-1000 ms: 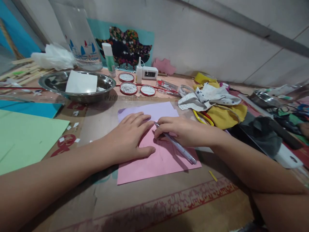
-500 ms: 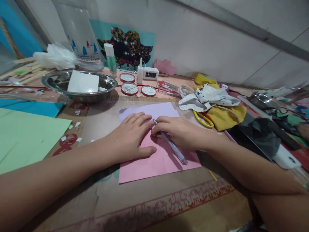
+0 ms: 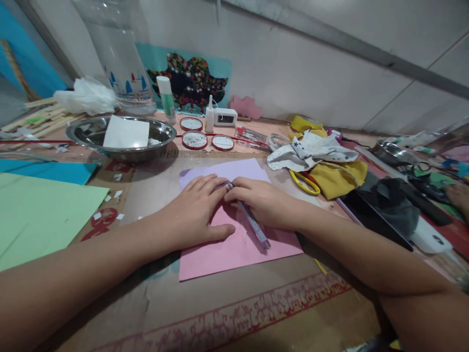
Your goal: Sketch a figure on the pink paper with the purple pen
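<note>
My left hand (image 3: pixel 198 208) lies flat with its fingers stretched over a sheet of pink paper (image 3: pixel 234 259) and the purple paper (image 3: pixel 244 168) at its far end. Its thumb points right, across the pink sheet. Close beside it, my right hand (image 3: pixel 262 200) grips a slim pen (image 3: pixel 253 222) with a see-through barrel. The pen slants, one end near my left fingertips and the other toward me. Faint lines show on the pink sheet below the pen. My right fingertips are partly hidden behind the pen and knuckles.
A metal bowl (image 3: pixel 128 155) with a white card stands back left, near a glue stick (image 3: pixel 167 100) and red-rimmed dishes of white beads (image 3: pixel 194 140). Green paper (image 3: pixel 44 215) lies left. Patterned cloth (image 3: pixel 315 149) and yellow-handled scissors (image 3: pixel 304 185) lie right. Another person's hand (image 3: pixel 459 195) shows far right.
My right hand has shifted slightly left, and the pen's near end has swung left with it. My left hand stays on the paper. The camera view has shifted a little.
</note>
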The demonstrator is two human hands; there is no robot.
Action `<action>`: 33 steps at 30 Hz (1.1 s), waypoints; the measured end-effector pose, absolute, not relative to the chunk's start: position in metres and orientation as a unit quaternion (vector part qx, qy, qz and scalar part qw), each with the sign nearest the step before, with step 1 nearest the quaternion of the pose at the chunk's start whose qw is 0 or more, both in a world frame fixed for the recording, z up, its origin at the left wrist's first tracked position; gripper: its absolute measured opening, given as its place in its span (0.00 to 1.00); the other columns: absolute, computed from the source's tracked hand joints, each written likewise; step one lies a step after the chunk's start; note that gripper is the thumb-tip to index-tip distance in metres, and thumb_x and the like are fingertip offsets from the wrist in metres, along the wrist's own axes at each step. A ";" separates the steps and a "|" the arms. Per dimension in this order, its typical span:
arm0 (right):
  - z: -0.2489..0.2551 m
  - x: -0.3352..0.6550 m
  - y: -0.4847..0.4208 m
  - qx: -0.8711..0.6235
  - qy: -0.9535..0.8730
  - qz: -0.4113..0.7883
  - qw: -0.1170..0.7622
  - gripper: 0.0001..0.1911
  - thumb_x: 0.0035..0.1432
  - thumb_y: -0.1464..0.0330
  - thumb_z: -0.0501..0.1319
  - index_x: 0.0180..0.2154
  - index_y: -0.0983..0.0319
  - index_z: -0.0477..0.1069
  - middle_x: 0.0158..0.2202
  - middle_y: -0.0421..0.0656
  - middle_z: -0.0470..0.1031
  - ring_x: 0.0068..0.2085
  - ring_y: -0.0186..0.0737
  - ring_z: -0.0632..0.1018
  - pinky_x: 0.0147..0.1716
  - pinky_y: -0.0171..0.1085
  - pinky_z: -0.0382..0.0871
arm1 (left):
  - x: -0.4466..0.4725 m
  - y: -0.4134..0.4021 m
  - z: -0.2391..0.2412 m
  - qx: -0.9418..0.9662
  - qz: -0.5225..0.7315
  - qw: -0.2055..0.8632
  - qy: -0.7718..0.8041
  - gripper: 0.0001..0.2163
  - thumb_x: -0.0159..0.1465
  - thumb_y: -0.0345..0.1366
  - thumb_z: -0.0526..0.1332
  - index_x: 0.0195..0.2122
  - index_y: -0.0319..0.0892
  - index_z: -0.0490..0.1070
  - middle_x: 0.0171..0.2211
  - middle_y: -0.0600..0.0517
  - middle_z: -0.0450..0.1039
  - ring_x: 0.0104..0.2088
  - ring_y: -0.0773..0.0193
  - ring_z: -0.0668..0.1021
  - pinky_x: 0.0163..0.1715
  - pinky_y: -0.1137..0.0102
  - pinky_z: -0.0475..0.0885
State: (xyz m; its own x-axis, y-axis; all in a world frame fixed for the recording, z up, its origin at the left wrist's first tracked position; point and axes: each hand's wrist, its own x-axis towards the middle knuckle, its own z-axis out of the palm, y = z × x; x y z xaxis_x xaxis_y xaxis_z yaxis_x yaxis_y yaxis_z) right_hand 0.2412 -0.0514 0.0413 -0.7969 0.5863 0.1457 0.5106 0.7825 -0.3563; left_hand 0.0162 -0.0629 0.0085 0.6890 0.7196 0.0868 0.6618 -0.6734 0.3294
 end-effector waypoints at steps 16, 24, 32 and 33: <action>0.045 0.245 -0.045 -0.272 -0.933 0.183 0.148 0.08 0.68 0.73 0.61 0.46 0.61 0.78 0.46 0.46 0.78 0.44 0.39 0.79 0.44 0.36 0.72 | 0.015 -0.062 0.006 0.907 0.121 0.134 0.380 0.39 0.60 0.57 0.66 0.67 0.37 0.65 0.70 0.36 0.64 0.71 0.36 0.64 0.71 0.44 0.59; 0.048 0.242 -0.049 -0.287 -0.947 0.098 0.103 0.15 0.66 0.78 0.56 0.48 0.62 0.78 0.46 0.48 0.77 0.44 0.42 0.78 0.44 0.40 0.72 | 0.015 -0.061 0.006 0.906 0.126 0.138 0.379 0.39 0.59 0.57 0.66 0.66 0.38 0.66 0.70 0.35 0.63 0.70 0.34 0.64 0.70 0.41 0.60; 0.047 0.244 -0.048 -0.281 -0.947 0.120 0.099 0.15 0.66 0.79 0.56 0.47 0.61 0.78 0.46 0.47 0.78 0.45 0.41 0.78 0.45 0.39 0.72 | 0.016 -0.062 0.006 0.908 0.122 0.131 0.379 0.39 0.60 0.57 0.66 0.66 0.36 0.66 0.69 0.34 0.64 0.70 0.34 0.64 0.70 0.42 0.60; 0.048 0.244 -0.049 -0.282 -0.946 0.123 0.107 0.15 0.66 0.79 0.56 0.47 0.61 0.78 0.46 0.47 0.78 0.45 0.41 0.78 0.45 0.39 0.72 | 0.016 -0.062 0.007 0.908 0.123 0.133 0.378 0.39 0.60 0.56 0.67 0.66 0.36 0.66 0.69 0.34 0.64 0.70 0.34 0.64 0.70 0.42 0.60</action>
